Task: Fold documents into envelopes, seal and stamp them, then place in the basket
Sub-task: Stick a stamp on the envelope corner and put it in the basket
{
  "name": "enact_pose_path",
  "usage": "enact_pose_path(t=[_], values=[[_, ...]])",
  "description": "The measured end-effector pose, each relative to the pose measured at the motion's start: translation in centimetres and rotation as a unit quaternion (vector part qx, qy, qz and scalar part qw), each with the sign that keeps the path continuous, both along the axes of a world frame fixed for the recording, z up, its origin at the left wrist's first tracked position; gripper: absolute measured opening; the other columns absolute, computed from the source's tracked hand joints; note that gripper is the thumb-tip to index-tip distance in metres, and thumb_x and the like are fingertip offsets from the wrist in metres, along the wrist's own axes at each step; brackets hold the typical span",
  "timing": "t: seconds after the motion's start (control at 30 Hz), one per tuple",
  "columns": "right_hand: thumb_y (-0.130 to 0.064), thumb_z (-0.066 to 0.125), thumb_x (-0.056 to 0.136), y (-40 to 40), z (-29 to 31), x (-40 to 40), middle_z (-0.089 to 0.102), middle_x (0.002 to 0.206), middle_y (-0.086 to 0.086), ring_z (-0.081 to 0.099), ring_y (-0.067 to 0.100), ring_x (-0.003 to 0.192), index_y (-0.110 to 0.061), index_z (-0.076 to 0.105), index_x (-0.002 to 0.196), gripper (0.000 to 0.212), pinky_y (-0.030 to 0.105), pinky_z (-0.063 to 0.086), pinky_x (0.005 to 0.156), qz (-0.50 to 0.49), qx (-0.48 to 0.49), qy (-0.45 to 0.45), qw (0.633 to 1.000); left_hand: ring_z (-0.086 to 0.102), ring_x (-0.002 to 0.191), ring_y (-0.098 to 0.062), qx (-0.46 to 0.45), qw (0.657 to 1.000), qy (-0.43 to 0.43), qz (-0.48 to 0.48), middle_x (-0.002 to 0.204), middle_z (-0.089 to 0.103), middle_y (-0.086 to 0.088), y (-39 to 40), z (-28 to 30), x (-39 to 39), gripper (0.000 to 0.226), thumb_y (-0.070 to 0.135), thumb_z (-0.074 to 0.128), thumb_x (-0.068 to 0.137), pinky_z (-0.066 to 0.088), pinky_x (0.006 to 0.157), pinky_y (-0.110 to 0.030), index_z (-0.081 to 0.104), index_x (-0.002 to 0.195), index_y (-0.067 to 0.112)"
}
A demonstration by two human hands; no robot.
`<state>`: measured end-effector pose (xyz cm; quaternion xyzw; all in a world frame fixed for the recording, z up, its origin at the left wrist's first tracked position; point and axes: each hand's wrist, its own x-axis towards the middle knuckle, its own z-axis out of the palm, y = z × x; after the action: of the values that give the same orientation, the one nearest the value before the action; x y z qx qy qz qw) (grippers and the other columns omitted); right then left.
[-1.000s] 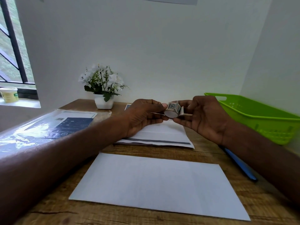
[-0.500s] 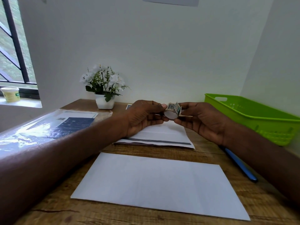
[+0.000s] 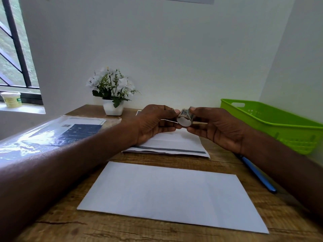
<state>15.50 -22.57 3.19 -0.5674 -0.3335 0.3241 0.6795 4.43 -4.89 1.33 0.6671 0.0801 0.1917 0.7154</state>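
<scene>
A small roll of stamps (image 3: 185,117) is held up over the desk between both hands. My right hand (image 3: 216,127) grips the roll from the right, thumb on top. My left hand (image 3: 155,123) pinches the roll's left edge, where a thin strip sticks out. A white envelope (image 3: 173,194) lies flat on the wooden desk (image 3: 157,231) near me. Behind it lies another envelope (image 3: 167,145) with a dark strip along its edge, partly hidden by my hands. The green basket (image 3: 279,123) stands at the right.
A blue pen (image 3: 258,175) lies right of the envelopes. A plastic-wrapped pack of envelopes (image 3: 52,135) sits at the left. A white pot of flowers (image 3: 112,95) stands at the back by the wall. A tub (image 3: 11,99) rests on the window sill.
My right hand has turned the roll slightly and its thumb now covers the top. Both hands stay close together above the far envelope.
</scene>
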Motion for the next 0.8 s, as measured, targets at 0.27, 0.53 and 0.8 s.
enact_pose_path(t=[0.27, 0.53, 0.8], values=[[-0.012, 0.072, 0.09, 0.3, -0.4, 0.1, 0.072, 0.116, 0.024, 0.072, 0.028, 0.096, 0.004, 0.073, 0.11, 0.026, 0.034, 0.063, 0.082, -0.059, -0.008, -0.018, 0.998, 0.074, 0.098, -0.032, 0.051, 0.999, -0.003, -0.005, 0.112, 0.076, -0.024, -0.2, 0.1, 0.2, 0.021, 0.017, 0.071, 0.096, 0.059, 0.089, -0.037, 0.069, 0.109, 0.0], [-0.01, 0.068, 0.093, 0.3, -0.3, -0.1, 0.073, 0.107, 0.023, 0.073, 0.028, 0.09, 0.005, 0.072, 0.105, 0.019, 0.033, 0.064, 0.076, -0.067, -0.013, -0.015, 0.998, 0.074, 0.096, -0.03, 0.069, 0.998, -0.004, -0.003, 0.111, 0.076, -0.021, -0.2, 0.1, 0.2, 0.03, 0.019, 0.069, 0.098, 0.06, 0.088, -0.038, 0.07, 0.117, -0.004], [-0.013, 0.073, 0.09, 0.0, -0.1, 1.0, 0.072, 0.1, 0.018, 0.071, 0.025, 0.087, -0.001, 0.074, 0.099, 0.015, 0.036, 0.063, 0.079, -0.125, -0.041, -0.056, 0.99, 0.075, 0.105, -0.033, 0.042, 0.999, -0.006, 0.018, 0.115, 0.075, -0.022, 0.1, 0.5, 0.0, 0.037, 0.018, 0.069, 0.098, 0.06, 0.083, -0.035, 0.065, 0.124, -0.008]])
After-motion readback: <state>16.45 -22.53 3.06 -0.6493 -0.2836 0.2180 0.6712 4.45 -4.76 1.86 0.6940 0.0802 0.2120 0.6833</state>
